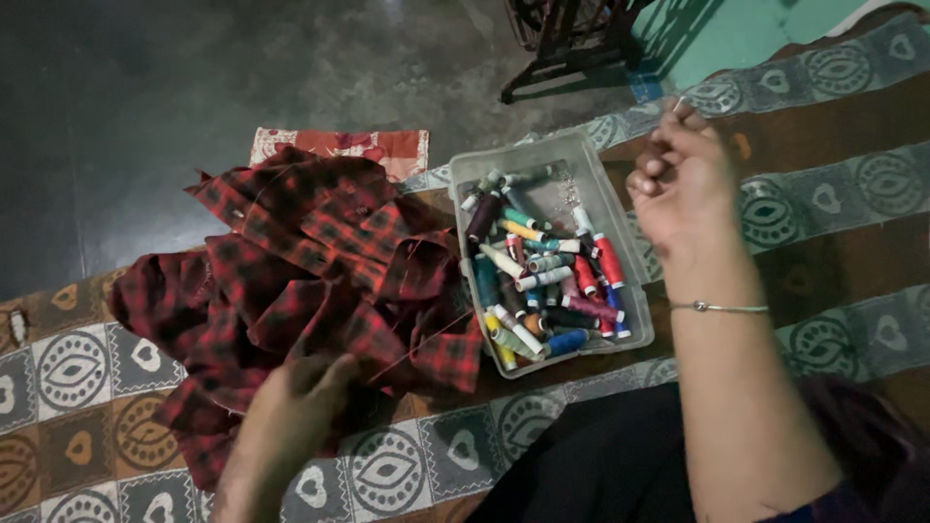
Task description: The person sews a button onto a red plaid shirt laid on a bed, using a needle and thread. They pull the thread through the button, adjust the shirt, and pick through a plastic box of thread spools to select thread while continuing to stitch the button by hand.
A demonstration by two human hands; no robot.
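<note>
The red-and-black checked shirt [310, 281] lies crumpled on the patterned mat [77, 387] with the left hand [295, 397] pressing its hem, while the right hand [678, 174], raised beside the clear box of thread spools [542, 257], pinches a needle, seemingly mid-stitch, calling for a steady pull

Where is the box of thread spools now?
In the head view, the box lies on the patterned mat, centre-right, between the red plaid shirt and the raised right hand.
</note>
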